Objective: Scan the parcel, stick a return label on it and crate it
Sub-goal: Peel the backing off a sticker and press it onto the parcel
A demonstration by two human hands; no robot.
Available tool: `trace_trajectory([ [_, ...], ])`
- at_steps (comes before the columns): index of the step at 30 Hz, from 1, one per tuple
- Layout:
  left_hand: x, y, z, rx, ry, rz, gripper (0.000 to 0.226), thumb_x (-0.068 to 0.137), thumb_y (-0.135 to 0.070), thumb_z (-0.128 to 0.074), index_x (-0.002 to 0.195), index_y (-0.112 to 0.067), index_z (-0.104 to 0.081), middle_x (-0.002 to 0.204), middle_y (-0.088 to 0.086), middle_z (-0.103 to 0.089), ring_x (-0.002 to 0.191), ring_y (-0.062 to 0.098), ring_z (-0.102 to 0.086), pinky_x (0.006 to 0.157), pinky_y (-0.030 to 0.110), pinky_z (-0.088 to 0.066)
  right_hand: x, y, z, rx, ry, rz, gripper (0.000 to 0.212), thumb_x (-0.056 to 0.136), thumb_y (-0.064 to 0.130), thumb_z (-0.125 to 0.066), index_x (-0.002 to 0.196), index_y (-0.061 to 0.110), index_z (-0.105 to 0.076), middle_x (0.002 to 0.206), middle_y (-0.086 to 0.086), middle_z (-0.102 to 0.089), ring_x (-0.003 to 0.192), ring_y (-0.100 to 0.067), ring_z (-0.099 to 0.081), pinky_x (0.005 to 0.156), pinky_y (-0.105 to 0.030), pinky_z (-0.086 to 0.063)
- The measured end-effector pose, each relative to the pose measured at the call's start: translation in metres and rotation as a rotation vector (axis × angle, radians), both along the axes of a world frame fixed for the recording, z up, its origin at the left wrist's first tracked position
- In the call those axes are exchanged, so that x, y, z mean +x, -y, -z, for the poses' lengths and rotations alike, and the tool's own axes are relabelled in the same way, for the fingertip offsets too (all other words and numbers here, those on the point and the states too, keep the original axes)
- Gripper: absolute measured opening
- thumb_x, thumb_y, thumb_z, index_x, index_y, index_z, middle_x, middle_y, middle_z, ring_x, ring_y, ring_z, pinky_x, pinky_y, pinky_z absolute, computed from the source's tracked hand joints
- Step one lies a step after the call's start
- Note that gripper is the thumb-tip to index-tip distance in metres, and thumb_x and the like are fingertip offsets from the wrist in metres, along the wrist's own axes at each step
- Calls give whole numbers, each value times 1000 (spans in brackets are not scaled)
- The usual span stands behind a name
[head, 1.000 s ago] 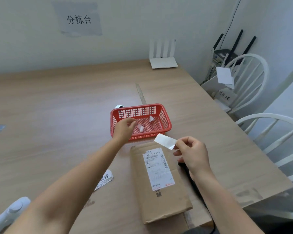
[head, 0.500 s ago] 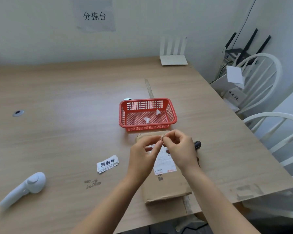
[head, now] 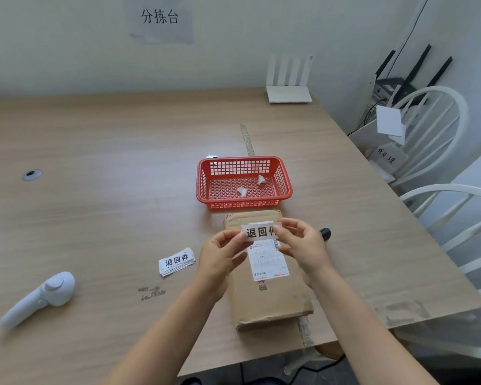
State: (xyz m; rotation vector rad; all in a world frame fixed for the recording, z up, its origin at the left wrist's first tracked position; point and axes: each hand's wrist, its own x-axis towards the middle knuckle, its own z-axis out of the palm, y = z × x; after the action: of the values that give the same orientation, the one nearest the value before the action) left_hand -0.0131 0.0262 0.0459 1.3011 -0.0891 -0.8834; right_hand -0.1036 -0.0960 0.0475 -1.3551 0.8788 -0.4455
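Note:
A brown cardboard parcel [head: 272, 298] lies on the wooden table, with a white shipping slip [head: 268, 259] on top. Both hands hold one white return label [head: 258, 232] with black characters flat above the parcel's far end. My left hand [head: 222, 254] pinches its left end and my right hand [head: 300, 245] its right end. A red mesh basket [head: 203, 176] stands just beyond the parcel with two scraps of white backing paper inside.
A stack of return labels [head: 177, 261] lies left of the parcel. A white handheld scanner [head: 39, 298] rests at the near left. A black object [head: 325, 233] pokes out behind my right hand. White chairs [head: 439, 140] stand to the right and a router [head: 289, 81] at the back.
My left hand came back from the basket to join the right. Together they turned the label so its printed face shows, stretched over the parcel.

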Motion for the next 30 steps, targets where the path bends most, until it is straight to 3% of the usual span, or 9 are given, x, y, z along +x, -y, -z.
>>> trace_trajectory([
  [2,4,3,5,17,-41,-4,12,86,-11,-58,76,-16,-60,68,-5,-73,64,2,-69,67,24,-49,3,3,5,-39,3,14,12,81,7,-64,76,17,-62,83,-6,-67,85,-23,-62,67,-28,-50],
  [6,11,15,15,100,-63,-32,12,87,-15,-59,75,-16,-59,73,-3,-70,72,6,-65,64,22,-47,12,12,12,-162,-41,15,16,81,5,-64,70,16,-61,73,-2,-64,66,-10,-59,51,-10,-47],
  [10,29,40,30,250,114,-111,18,84,-17,-63,66,-18,-58,78,2,-66,76,13,-62,62,25,-46,34,30,22,-301,-155,-3,16,78,10,-67,68,22,-62,70,3,-65,72,-15,-63,68,-27,-52],
  [13,44,56,45,440,388,-152,18,79,-21,-68,61,-18,-63,80,6,-69,82,21,-61,80,34,-49,51,42,29,-392,-243,4,10,78,13,-66,72,19,-63,74,0,-66,75,-17,-63,73,-30,-50],
  [16,51,67,61,678,561,-143,16,79,-28,-65,76,-15,-74,104,9,-69,107,30,-54,95,39,-45,61,50,43,-408,-308,-19,2,79,15,-65,77,15,-64,81,-3,-68,78,-18,-62,72,-28,-47],
  [20,54,77,74,846,591,-104,23,81,-29,-57,86,-15,-74,121,7,-54,121,30,-38,102,41,-34,67,51,61,-479,-395,-38,9,78,21,-64,80,13,-65,86,-3,-70,82,-20,-63,72,-31,-49],
  [30,59,78,82,867,644,-115,28,81,-27,-54,87,-8,-74,116,9,-54,116,29,-39,96,34,-39,73,49,72,-669,-479,-45,14,81,27,-60,83,14,-62,93,-4,-69,87,-22,-61,67,-28,-41],
])
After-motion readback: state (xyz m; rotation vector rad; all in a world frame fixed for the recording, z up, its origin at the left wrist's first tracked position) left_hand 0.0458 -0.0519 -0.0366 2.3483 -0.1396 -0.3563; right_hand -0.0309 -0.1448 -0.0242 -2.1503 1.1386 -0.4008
